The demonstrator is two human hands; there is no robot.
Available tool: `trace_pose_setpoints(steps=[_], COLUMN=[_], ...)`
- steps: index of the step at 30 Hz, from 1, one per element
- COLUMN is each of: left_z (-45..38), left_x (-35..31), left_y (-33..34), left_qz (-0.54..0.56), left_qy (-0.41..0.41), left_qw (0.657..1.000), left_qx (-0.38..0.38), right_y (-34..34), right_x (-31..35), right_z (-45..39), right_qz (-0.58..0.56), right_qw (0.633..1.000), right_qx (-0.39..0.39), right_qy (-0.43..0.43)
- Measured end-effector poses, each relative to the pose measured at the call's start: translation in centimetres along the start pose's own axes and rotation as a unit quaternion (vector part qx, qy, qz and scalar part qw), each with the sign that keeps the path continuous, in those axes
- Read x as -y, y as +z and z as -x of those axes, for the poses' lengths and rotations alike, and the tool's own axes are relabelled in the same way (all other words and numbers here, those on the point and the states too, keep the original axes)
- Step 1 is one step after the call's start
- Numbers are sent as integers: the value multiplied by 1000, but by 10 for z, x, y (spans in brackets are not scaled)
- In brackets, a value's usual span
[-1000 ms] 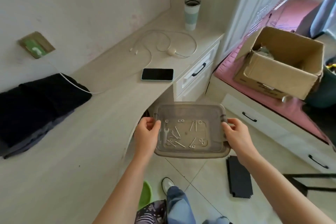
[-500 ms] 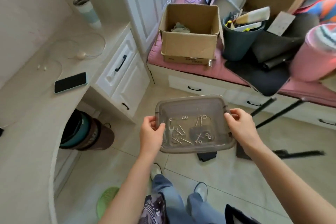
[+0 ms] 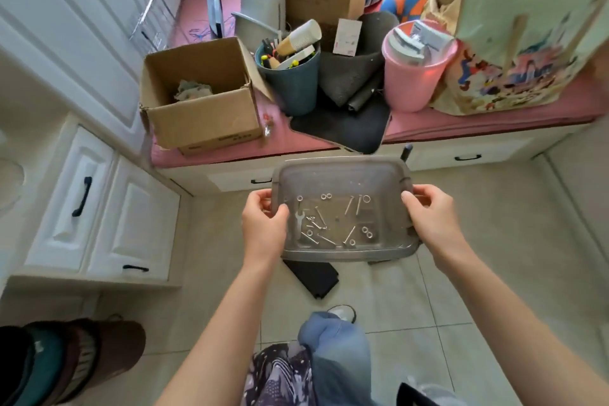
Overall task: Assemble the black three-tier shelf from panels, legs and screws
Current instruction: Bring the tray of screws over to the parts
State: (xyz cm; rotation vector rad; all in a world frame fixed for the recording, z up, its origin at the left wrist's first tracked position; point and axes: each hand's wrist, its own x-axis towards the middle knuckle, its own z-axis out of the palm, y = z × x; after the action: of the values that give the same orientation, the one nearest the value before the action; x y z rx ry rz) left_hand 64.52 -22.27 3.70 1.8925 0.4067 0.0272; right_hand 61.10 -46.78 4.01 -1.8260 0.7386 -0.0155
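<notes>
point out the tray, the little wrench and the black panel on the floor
tray (image 3: 342, 171): head view, far wall of the clear plastic.
wrench (image 3: 299, 218): head view, its shaft, left side of the tray floor.
panel (image 3: 314, 277): head view, middle of the part showing below the tray.

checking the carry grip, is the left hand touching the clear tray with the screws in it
Touching. The head view shows the left hand gripping the left rim of the clear tray, thumb over the edge.

The person turns away from the desk; now the clear tray, gripped by the left hand and right hand, hangs over the floor before the pink bench.
</notes>
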Motion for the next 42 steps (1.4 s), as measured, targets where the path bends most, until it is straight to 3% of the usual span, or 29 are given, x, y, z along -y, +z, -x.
trace_pose_setpoints(steps=[15, 33, 42], left_z=[-15, -12, 26], left_x=[-60, -100, -106], left_y=[166, 324, 424], left_qz=[11, -19, -17], left_qy=[22, 4, -47], left_qw=[993, 991, 995], left_qx=[115, 131, 81], right_y=[-122, -233, -316], right_x=[-26, -57, -87], right_z=[-95, -220, -285], right_qz=[-31, -20, -12], right_qw=[995, 996, 999], right_qx=[-89, -73, 1], right_qy=[27, 47, 38])
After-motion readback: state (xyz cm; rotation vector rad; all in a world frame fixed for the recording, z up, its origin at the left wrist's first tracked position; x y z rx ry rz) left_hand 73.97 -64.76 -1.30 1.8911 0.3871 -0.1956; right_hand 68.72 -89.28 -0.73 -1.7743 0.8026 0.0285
